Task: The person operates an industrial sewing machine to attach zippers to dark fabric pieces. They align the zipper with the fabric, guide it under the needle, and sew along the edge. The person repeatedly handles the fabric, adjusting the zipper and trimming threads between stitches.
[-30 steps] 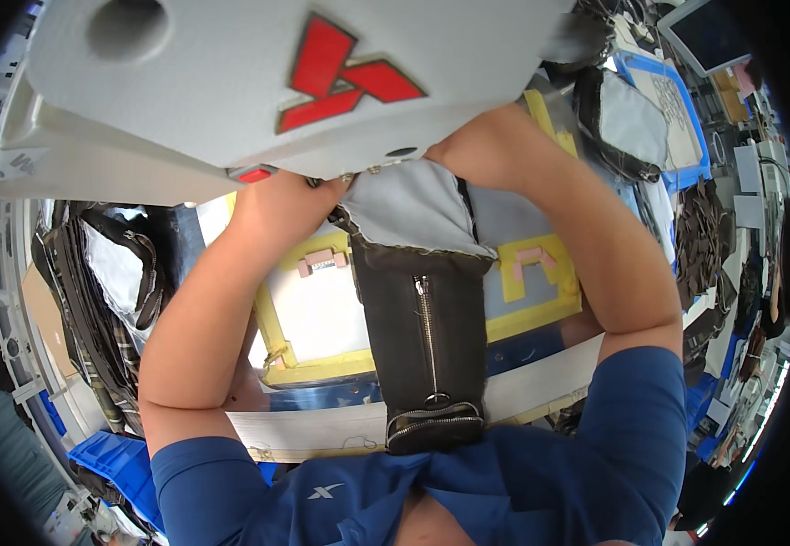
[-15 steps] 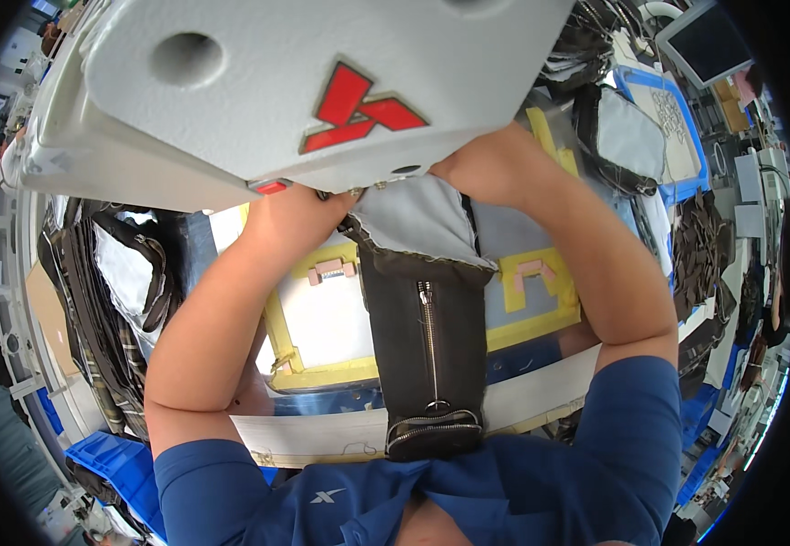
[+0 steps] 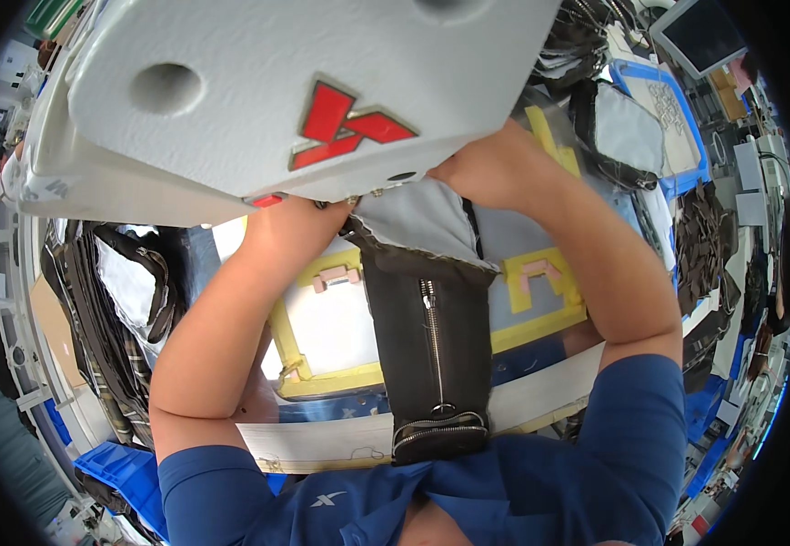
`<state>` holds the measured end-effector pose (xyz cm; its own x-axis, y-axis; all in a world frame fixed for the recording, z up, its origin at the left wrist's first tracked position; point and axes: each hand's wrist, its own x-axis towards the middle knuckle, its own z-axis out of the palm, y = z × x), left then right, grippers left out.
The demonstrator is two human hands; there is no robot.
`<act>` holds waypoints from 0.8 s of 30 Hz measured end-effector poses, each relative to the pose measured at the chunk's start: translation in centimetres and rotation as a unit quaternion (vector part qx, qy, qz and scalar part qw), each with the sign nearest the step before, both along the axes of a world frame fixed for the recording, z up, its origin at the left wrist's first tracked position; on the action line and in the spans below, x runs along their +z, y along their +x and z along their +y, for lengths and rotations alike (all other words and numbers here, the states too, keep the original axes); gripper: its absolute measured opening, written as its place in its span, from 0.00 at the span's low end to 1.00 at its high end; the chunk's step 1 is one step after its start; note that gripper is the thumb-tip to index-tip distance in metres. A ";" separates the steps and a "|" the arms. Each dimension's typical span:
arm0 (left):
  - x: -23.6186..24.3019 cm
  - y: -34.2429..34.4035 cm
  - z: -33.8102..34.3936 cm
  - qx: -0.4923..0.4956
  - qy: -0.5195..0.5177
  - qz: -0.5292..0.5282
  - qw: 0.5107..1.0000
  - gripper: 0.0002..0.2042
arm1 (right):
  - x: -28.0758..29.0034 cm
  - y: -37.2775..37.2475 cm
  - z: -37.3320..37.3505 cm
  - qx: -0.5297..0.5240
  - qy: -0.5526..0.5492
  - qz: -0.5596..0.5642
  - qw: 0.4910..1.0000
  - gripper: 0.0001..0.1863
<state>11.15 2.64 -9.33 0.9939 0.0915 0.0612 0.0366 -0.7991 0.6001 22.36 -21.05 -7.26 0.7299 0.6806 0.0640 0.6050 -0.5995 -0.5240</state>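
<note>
A large light-grey sewing machine head [image 3: 231, 100] fills the top of the view. Below it a dark brown bag piece [image 3: 399, 337] hangs toward me over the work surface, a metal zipper [image 3: 434, 346] running down its middle and a small zipped pouch [image 3: 440, 439] at its near end. Its far part is folded to show pale grey lining [image 3: 417, 214]. My left hand [image 3: 299, 223] meets the lining's left edge, and my right hand [image 3: 472, 173] is at its upper right. The machine head hides the fingers of both hands, so their grip cannot be seen.
Yellow tape [image 3: 536, 337] and pink blocks [image 3: 336, 278] mark the work surface. Stacked dark fabric pieces [image 3: 95, 318] lie at left, above a blue bin [image 3: 122, 473]. At right are another lined piece [image 3: 627, 136], a blue-edged tray [image 3: 686, 177] and a screen [image 3: 699, 36].
The whole view has shifted slightly, with the machine head lower and a little left in it. Both hands stay beside the lining; the bag piece shows little change.
</note>
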 end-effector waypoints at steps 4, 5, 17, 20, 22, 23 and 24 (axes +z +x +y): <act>0.4 -0.5 0.7 -0.010 0.059 0.011 0.998 0.17 | 0.5 -0.6 1.0 -0.013 -0.016 0.015 1.000 0.13; 1.0 -0.6 0.4 0.006 0.074 0.055 0.996 0.18 | 0.1 -0.4 0.9 -0.010 -0.007 0.018 1.000 0.13; 10.5 -5.0 -2.3 -0.323 0.113 -0.061 0.938 0.26 | 0.0 -0.7 -0.1 -0.017 0.037 0.007 0.999 0.14; 7.2 -4.1 -2.7 -0.355 0.044 -0.028 0.934 0.30 | -0.1 -0.8 0.3 0.000 0.038 -0.049 0.998 0.13; 6.5 -4.1 -3.1 -0.344 0.053 -0.028 0.937 0.29 | -0.3 -0.8 0.4 0.009 0.036 -0.080 0.996 0.13; 6.4 -4.1 -3.3 -0.339 0.055 -0.025 0.939 0.29 | -0.5 -0.7 0.4 0.013 0.033 -0.093 0.995 0.13; 6.4 -4.2 -3.4 -0.334 0.056 -0.022 0.941 0.30 | -0.5 -0.6 0.5 0.015 0.033 -0.097 0.995 0.13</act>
<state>6.95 -0.76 -2.91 0.8240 -0.5615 0.0759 -0.5188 -0.6937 0.4997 21.79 -20.59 -7.79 0.6792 0.6912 0.2470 0.7156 -0.5488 -0.4322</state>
